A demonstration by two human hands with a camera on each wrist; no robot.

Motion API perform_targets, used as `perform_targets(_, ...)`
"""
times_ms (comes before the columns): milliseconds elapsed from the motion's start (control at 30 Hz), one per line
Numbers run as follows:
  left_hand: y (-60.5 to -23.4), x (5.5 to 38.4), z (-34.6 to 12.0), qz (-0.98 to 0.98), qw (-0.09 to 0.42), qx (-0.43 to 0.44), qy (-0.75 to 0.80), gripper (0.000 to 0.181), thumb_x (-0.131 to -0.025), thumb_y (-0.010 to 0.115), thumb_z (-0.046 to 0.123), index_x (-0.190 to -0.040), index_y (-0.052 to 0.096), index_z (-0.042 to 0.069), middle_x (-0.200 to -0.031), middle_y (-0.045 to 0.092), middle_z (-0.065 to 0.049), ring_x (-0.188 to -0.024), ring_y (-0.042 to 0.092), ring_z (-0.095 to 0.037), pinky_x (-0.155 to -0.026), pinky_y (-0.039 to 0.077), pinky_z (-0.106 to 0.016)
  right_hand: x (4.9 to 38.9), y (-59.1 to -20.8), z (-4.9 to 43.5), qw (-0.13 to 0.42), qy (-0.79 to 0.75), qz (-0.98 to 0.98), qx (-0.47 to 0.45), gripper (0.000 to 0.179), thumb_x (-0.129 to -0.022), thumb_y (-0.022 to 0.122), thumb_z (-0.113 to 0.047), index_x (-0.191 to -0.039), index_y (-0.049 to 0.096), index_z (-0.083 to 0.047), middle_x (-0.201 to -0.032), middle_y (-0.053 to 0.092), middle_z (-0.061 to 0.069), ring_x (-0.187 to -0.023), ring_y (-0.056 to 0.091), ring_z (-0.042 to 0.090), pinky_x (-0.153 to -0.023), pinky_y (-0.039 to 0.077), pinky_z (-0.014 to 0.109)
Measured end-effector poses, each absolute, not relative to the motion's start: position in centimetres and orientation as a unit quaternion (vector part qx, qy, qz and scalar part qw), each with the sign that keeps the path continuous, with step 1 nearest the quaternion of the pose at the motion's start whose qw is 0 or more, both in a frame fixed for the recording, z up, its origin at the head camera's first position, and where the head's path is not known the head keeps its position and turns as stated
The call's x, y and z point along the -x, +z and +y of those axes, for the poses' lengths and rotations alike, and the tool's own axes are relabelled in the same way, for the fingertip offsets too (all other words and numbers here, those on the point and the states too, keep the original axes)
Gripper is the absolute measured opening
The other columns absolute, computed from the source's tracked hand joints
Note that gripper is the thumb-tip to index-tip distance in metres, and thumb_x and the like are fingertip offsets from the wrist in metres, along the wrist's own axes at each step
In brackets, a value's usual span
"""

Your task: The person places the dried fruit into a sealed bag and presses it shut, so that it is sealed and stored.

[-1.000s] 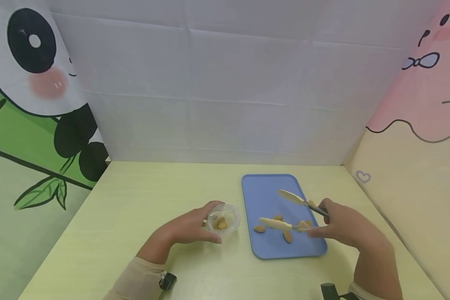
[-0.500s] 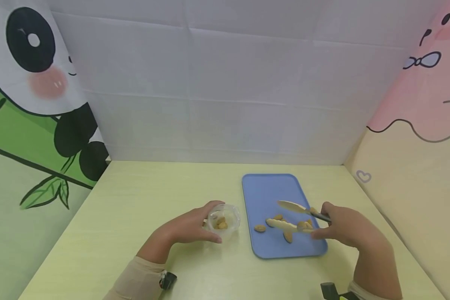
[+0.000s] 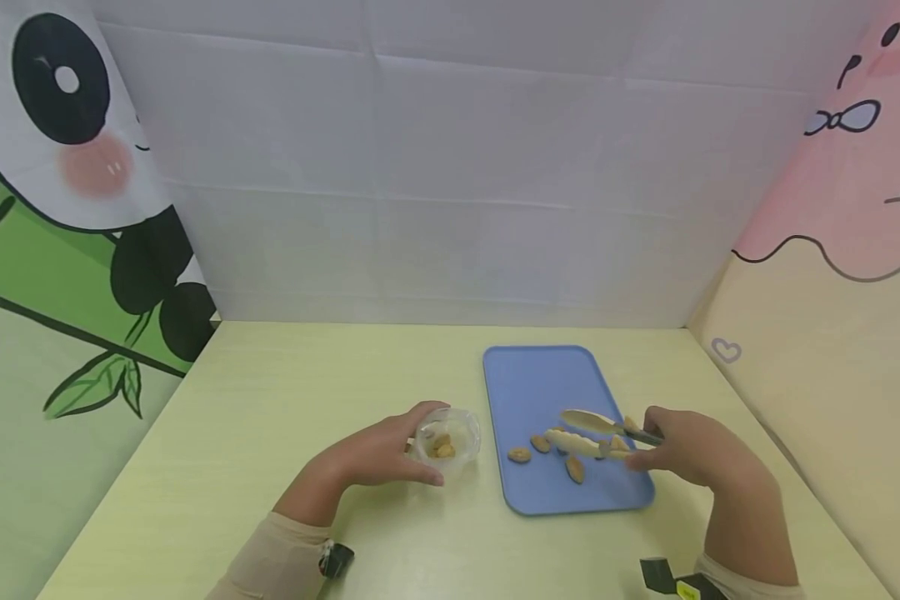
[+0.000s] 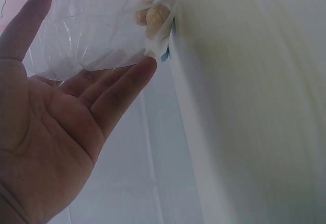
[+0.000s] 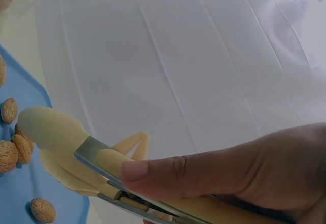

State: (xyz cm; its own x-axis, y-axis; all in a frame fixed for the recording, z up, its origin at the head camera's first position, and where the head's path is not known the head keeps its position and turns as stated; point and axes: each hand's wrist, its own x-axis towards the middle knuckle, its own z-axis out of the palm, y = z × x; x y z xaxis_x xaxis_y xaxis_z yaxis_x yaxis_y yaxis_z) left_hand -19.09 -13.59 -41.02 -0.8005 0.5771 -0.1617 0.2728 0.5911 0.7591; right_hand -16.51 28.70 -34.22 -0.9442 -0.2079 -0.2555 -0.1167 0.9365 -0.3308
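My left hand (image 3: 378,450) grips a clear plastic cup (image 3: 467,433) on the table, thumb on one side and fingers on the other. A few brown nuts (image 4: 157,18) lie at the bottom of that cup in the left wrist view. With my right hand (image 3: 693,446) I hold metal tongs (image 3: 588,421) with cream tips, low over the blue tray (image 3: 536,379). Several wrinkled brown nuts (image 3: 575,469) lie on the tray around the tips. In the right wrist view my thumb (image 5: 168,178) presses the tongs' upper arm; whether a nut is between the tips is hidden.
The pale yellow table (image 3: 307,367) carries the tray right of the cup. A white sheet (image 3: 457,183) stands along the back. Printed cartoon panels flank it, a green and white panel (image 3: 82,250) left and a pink and cream panel (image 3: 817,333) right.
The tongs have come down toward the nuts and slightly to the right, and their tips have drawn closer together. My left hand and the cup have stayed in place.
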Motion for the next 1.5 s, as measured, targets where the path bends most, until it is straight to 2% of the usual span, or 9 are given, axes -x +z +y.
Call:
perform_targets(167, -41.1, 19.2, -13.6, 0.872, 0.198, -0.245, 0.376, 0.092, -0.078, 0.081, 0.047, -0.150, 0.026, 0.036, -0.130, 0.055, 0.000, -0.116, 0.054, -0.017, -0.097, 0.046, -0.044, 17.0, -34.5, 28.5, 0.144, -0.152, 0.973, 0.093, 0.043, -0.078, 0.075, -0.052, -0.091, 0.055, -0.017, -0.076, 0.052, -0.002, -0.070, 0.046, 0.017, -0.060, 0.035, 0.033)
perform_targets(367, -41.3, 19.3, -13.7, 0.871, 0.196, -0.246, 0.376, 0.090, -0.078, 0.080, 0.048, -0.149, 0.026, 0.040, -0.131, 0.054, 0.002, -0.118, 0.053, -0.016, -0.097, 0.046, -0.042, 17.4, -35.1, 28.2, 0.145, -0.147, 0.973, 0.102, 0.042, -0.079, 0.074, -0.052, -0.088, 0.054, -0.016, -0.075, 0.050, -0.002, -0.070, 0.046, 0.017, -0.060, 0.035, 0.033)
perform_targets(700, -41.3, 19.3, -13.7, 0.868, 0.196, -0.251, 0.380, 0.090, -0.078, 0.081, 0.047, -0.149, 0.027, 0.037, -0.130, 0.055, 0.000, -0.117, 0.053, -0.018, -0.096, 0.046, -0.043, 17.4, -35.3, 28.4, 0.139, -0.148, 0.974, 0.105, 0.042, -0.082, 0.071, -0.054, -0.092, 0.054, -0.016, -0.078, 0.052, -0.002, -0.072, 0.047, 0.017, -0.060, 0.037, 0.034)
perform_targets(1000, -41.5, 19.4, -13.8, 0.869, 0.191, -0.253, 0.379, 0.091, -0.077, 0.081, 0.049, -0.149, 0.027, 0.037, -0.130, 0.055, 0.000, -0.116, 0.053, -0.018, -0.095, 0.046, -0.042, 17.4, -34.9, 28.3, 0.093, -0.152, 0.978, 0.112, 0.045, -0.080, 0.069, -0.060, -0.088, 0.056, -0.018, -0.071, 0.051, -0.003, -0.063, 0.043, 0.015, -0.055, 0.034, 0.032)
perform_targets(1200, -41.5, 19.4, -13.8, 0.870, 0.193, -0.252, 0.379, 0.091, -0.077, 0.081, 0.049, -0.149, 0.027, 0.037, -0.129, 0.056, 0.000, -0.116, 0.054, -0.018, -0.095, 0.046, -0.042, 17.2, -34.4, 28.3, 0.048, -0.146, 0.980, 0.125, 0.049, -0.080, 0.066, -0.065, -0.083, 0.051, -0.018, -0.066, 0.045, -0.004, -0.060, 0.041, 0.013, -0.054, 0.033, 0.030)
perform_targets(1333, -41.4, 19.4, -13.8, 0.869, 0.193, -0.251, 0.380, 0.091, -0.077, 0.081, 0.048, -0.150, 0.026, 0.035, -0.130, 0.055, 0.000, -0.117, 0.054, -0.018, -0.096, 0.046, -0.042, 17.1, -34.1, 28.3, 0.013, -0.145, 0.980, 0.137, 0.046, -0.081, 0.067, -0.061, -0.080, 0.049, -0.019, -0.065, 0.043, -0.005, -0.059, 0.038, 0.012, -0.053, 0.031, 0.029)
perform_targets(1500, -41.4, 19.4, -13.9, 0.869, 0.196, -0.249, 0.381, 0.092, -0.078, 0.080, 0.048, -0.150, 0.026, 0.035, -0.131, 0.055, 0.000, -0.117, 0.053, -0.018, -0.097, 0.046, -0.042, 17.1, -33.8, 28.1, -0.002, -0.149, 0.978, 0.143, 0.038, -0.085, 0.070, -0.052, -0.084, 0.050, -0.019, -0.064, 0.044, -0.005, -0.059, 0.039, 0.012, -0.054, 0.032, 0.030)
